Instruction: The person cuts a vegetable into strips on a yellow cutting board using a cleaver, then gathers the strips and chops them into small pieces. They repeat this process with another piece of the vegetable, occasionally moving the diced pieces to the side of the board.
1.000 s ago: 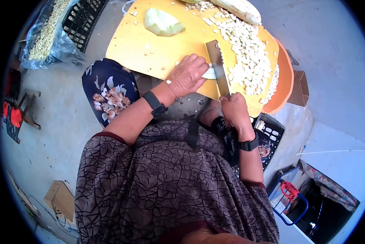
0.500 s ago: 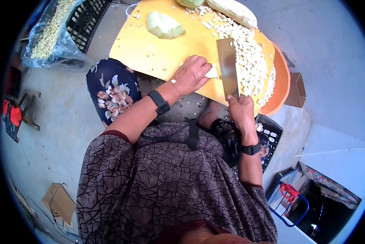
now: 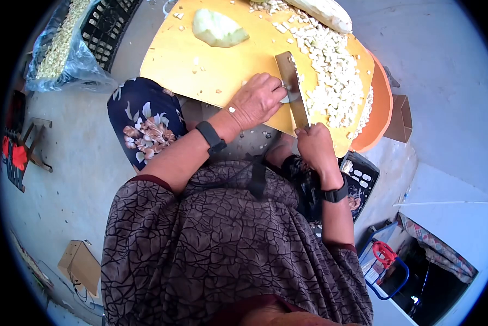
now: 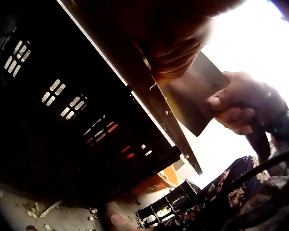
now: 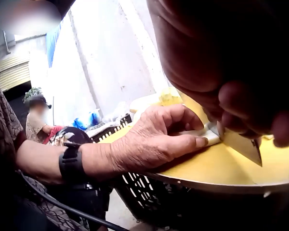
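On the yellow board [image 3: 211,70], my left hand [image 3: 258,100] holds down pale strips of peeled gourd [image 5: 213,138]. In the right wrist view its thumb and bent fingers pinch them from both sides. My right hand [image 3: 316,145] grips the handle of a cleaver [image 3: 292,79], whose broad blade stands on edge against the strips' right end, close to the left fingertips. The left hand covers most of the strips in the head view. To the blade's right lies a heap of diced gourd [image 3: 336,81]. A large cut gourd chunk [image 3: 218,28] rests farther back.
A long peeled gourd [image 3: 325,13] lies at the board's far edge. An orange basin [image 3: 382,103] with diced pieces sits beneath the right edge. A black crate [image 5: 139,192] supports the board. At left, a plastic bag [image 3: 59,49] holds chopped pieces. Another person [image 5: 41,118] sits behind.
The cleaver moved right to the diced heap half a second ago, its blade leaning flatter, and is now back against the strips. Less strip shows beyond the left fingers than one second ago.
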A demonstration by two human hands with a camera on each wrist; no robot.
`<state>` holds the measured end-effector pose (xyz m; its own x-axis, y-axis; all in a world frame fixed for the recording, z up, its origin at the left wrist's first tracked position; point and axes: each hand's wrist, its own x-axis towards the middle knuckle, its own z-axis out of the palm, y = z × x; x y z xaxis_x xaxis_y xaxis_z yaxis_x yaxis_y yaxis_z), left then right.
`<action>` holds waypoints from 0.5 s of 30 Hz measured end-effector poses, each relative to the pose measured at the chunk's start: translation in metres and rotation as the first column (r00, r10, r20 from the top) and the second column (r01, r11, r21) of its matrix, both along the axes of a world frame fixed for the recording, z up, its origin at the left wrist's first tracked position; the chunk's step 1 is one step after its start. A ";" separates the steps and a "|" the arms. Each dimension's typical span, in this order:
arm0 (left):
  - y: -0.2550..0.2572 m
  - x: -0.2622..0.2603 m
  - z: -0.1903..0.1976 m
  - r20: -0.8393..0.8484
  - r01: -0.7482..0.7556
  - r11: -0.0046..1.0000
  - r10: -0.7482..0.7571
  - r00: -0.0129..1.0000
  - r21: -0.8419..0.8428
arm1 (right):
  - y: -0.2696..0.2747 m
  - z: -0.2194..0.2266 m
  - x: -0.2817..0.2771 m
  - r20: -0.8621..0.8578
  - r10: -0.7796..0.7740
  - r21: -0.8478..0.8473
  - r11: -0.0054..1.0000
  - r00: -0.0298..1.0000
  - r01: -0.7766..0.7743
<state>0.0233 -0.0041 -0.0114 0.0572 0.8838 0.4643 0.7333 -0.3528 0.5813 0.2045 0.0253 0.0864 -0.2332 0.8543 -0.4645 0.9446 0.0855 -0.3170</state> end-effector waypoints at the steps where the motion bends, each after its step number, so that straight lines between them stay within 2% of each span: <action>1: 0.000 0.000 -0.001 0.012 0.001 1.000 -0.001 1.000 0.000 | 0.004 -0.005 -0.002 0.002 -0.025 -0.028 0.999 1.000 0.025; 4: 0.000 -0.002 0.001 0.036 0.012 1.000 -0.012 0.999 -0.020 | 0.010 -0.015 -0.012 -0.020 -0.104 -0.003 0.995 0.994 0.104; 7: -0.002 -0.006 0.006 0.057 -0.001 0.999 0.003 0.998 -0.033 | 0.016 -0.025 -0.014 -0.083 -0.103 0.050 0.993 0.991 0.107; 9: -0.006 -0.007 0.011 0.087 -0.053 0.998 0.052 0.995 0.014 | 0.016 -0.015 -0.014 -0.151 -0.199 -0.019 0.980 0.968 0.198; 10: -0.007 -0.010 0.013 0.052 -0.062 0.998 0.060 0.997 0.024 | 0.016 -0.010 -0.013 -0.180 -0.249 -0.056 0.968 0.952 0.243; 11: -0.009 -0.015 0.016 0.017 -0.070 0.997 0.069 0.997 0.034 | 0.018 -0.025 -0.001 -0.210 -0.175 0.070 0.979 0.962 0.193; 15: -0.016 -0.023 0.012 -0.001 -0.068 0.997 0.068 0.998 -0.027 | 0.005 -0.006 0.002 -0.199 -0.182 -0.015 0.983 0.963 0.183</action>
